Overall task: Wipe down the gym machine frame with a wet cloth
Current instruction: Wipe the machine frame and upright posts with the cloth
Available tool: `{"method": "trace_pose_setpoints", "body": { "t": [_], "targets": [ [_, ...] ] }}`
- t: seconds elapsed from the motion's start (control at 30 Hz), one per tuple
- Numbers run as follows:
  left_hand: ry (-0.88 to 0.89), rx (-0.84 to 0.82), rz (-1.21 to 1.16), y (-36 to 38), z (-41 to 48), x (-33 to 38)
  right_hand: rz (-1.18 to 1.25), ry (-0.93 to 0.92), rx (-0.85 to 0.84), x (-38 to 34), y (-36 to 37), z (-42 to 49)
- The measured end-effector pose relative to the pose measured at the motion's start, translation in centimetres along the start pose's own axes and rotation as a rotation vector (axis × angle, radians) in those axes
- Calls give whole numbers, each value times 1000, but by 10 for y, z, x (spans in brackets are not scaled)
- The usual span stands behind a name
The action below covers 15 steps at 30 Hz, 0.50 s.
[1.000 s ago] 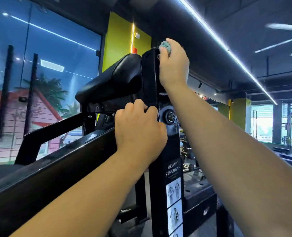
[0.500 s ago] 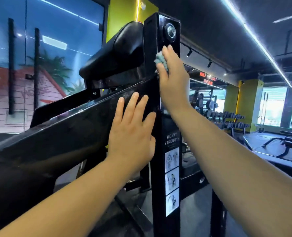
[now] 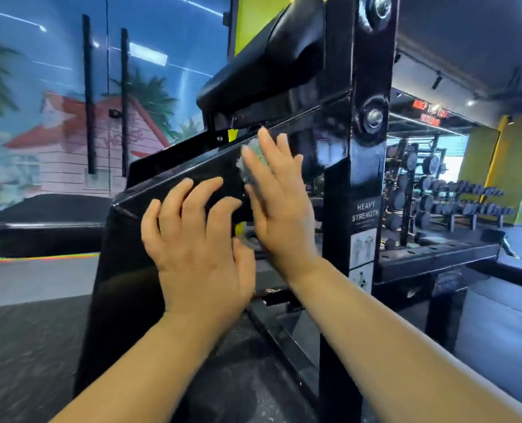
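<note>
**Cloth pressed flat on the sloping beam, both hands on the frame**

The right hand [image 3: 279, 206] is up against the black sloping beam [image 3: 168, 184], fingers straight and together, grip open. It pins the cloth [image 3: 250, 162] to the metal under the fingertips rather than clutching it. The cloth is a pale greenish wad, blurred, peeking out on the left side of those fingers, high on the beam and close to where it meets the upright post [image 3: 366, 166].

The left hand [image 3: 198, 242] sits just below and beside it on the same beam. Its fingers are spread and arched with the tips touching the surface; the grip is loose and holds nothing.

Above the beam a black pad [image 3: 269, 56] juts out. Bolts [image 3: 374, 117] shine on the post, and a label [image 3: 365, 212] reads "HEAVY STRENGTH".

Off to the right, well apart, a rack [image 3: 408, 178] carries rows of dumbbells [image 3: 467, 192]. On the left wall is a mural [image 3: 70, 132] of a house and palms.
</note>
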<state>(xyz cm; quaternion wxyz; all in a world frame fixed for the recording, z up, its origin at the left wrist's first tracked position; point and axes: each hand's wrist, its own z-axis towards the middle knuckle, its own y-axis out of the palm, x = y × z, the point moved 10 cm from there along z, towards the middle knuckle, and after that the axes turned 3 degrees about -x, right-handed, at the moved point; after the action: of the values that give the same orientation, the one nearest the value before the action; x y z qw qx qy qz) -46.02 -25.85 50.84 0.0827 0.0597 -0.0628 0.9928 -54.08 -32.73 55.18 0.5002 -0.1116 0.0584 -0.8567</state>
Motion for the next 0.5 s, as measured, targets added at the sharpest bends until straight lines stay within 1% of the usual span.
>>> {"method": "trace_pose_setpoints", "body": {
  "t": [0.03, 0.07, 0.17, 0.2, 0.23, 0.3, 0.33, 0.37, 0.4, 0.43, 0.47, 0.5],
  "targets": [
    [-36, 17, -8, -7, -2, -9, -18, -72, -59, -4, 2, -4],
    [-67, 30, -8, -13, -3, -16, -27, -60, -67, 3, -1, -3],
    [-161, 66, -34, -28, -15, -35, 44, 266, 98, 23, -12, -3],
    [-194, 80, -72, -32, -19, -41, 48, 287, 111, 7, -4, -6],
    [-226, 87, -125, -35, -24, -47, 43, 222, 74, -17, 10, -12],
    [-304, 105, -239, -40, -33, -62, 47, -18, -84, -65, 41, -27],
    [-377, 111, -324, -40, -37, -73, 46, -98, -144, -73, 45, -29],
    [-476, 105, -419, -38, -41, -85, 37, -110, -153, -68, 42, -25],
    [-583, 89, -513, -35, -45, -99, 37, -56, -118, -55, 35, -18],
    [-676, 63, -588, -30, -48, -109, 50, 46, -45, -41, 24, -10],
    [-745, 13, -637, -22, -51, -118, 73, 149, 25, -31, 16, -5],
    [-782, -62, -645, -14, -53, -125, 92, 199, 53, -34, 18, -7]
  ]
}}
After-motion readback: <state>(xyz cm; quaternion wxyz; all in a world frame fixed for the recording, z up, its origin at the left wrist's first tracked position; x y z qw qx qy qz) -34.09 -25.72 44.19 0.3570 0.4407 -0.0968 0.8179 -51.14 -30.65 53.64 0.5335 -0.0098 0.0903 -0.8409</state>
